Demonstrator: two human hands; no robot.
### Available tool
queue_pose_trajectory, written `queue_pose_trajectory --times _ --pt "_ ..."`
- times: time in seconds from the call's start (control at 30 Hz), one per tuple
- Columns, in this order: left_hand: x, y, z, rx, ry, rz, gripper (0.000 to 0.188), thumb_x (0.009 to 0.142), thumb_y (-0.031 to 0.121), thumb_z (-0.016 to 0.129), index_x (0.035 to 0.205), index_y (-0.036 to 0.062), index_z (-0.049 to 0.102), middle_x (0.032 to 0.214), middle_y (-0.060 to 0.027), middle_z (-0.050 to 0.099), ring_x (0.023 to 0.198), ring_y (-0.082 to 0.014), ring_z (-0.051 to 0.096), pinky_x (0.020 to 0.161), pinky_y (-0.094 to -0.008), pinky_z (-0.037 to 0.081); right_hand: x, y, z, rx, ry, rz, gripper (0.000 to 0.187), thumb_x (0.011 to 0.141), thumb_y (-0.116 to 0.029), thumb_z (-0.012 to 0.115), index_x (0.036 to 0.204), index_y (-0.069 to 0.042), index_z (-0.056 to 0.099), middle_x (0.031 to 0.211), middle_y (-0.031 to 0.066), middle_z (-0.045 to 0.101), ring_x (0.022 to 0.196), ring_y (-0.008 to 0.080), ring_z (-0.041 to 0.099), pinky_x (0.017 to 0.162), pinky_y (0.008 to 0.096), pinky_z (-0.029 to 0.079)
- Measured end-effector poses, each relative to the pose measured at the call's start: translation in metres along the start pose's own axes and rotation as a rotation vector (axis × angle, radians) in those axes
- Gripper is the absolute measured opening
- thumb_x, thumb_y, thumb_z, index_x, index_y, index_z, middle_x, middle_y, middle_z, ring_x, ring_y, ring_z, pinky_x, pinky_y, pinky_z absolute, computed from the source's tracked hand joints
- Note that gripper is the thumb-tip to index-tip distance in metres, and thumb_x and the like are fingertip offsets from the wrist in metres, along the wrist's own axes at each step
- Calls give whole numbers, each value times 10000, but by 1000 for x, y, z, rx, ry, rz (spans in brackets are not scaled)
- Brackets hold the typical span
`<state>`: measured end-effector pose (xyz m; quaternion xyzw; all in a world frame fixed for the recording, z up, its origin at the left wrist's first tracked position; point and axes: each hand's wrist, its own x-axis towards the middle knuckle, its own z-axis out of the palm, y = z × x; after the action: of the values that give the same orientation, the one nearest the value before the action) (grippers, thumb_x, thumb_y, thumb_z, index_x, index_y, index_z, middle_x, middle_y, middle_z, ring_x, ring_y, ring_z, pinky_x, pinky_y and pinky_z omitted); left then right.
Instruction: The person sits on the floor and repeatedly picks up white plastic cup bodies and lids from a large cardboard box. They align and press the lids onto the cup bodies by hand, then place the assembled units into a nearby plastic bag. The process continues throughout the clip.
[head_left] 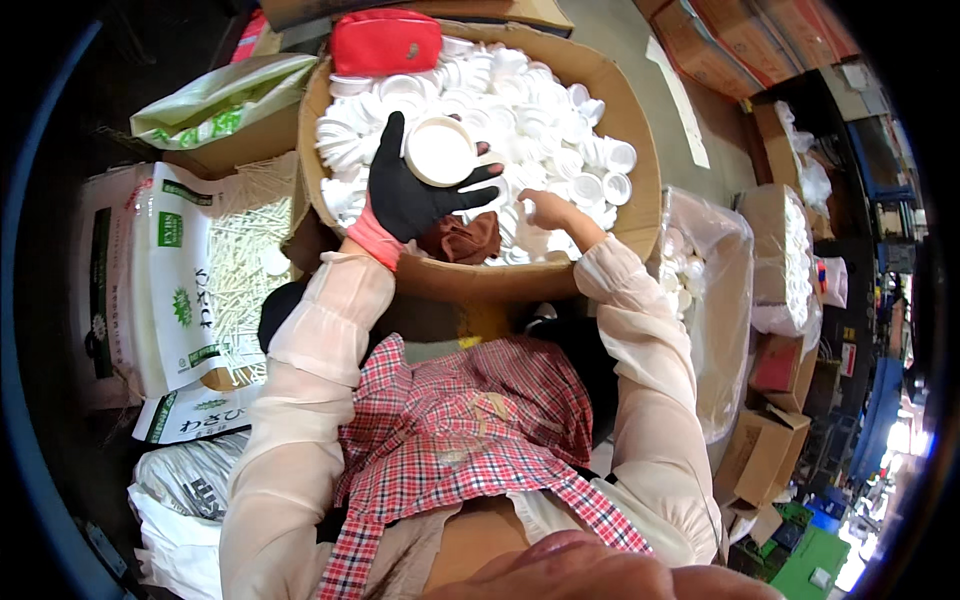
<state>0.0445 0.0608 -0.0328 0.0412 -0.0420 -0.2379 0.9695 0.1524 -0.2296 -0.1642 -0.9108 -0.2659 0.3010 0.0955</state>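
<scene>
We wear sheer cream blouse, sleeves long, gathered; red, black and white plaid apron with shoulder straps; left hand in black glove, pink cuff; right hand bare.

A white lid hides part of the gloved left hand. Clutter at the far right seems too blurred to name.
</scene>
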Motion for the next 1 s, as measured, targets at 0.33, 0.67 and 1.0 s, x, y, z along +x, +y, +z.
queue_pose_trajectory --times 0.33,0.67,1.0 --pt "-3 1 22 58 -235 -9 720 923 601 344 1450 114 291 1418 -298 341 1159 -453 483 768 -509 504 -4 -27 1 -122 29 93 675 596 -195 806 1206 -161 518 1128 209 536 1054 404 543 900 443 461" --pt "-4 -10 28 381 -2 241 541 925 278 558 1341 -15 374 1280 -237 504 1182 -352 519 974 -505 448 -123 -97 -100 1517 201 -582 559 821 -164 629 1334 -64 430 1204 141 540 1053 258 599 895 349 486" --pt "3 -23 9 1452 90 604 444 757 49 727 1178 14 591 1113 -93 637 963 -191 629 844 -275 493 -156 -151 -94 -160 647 -720 591 534 42 657 1114 -61 608 1451 52 396 1251 314 448 980 397 450"
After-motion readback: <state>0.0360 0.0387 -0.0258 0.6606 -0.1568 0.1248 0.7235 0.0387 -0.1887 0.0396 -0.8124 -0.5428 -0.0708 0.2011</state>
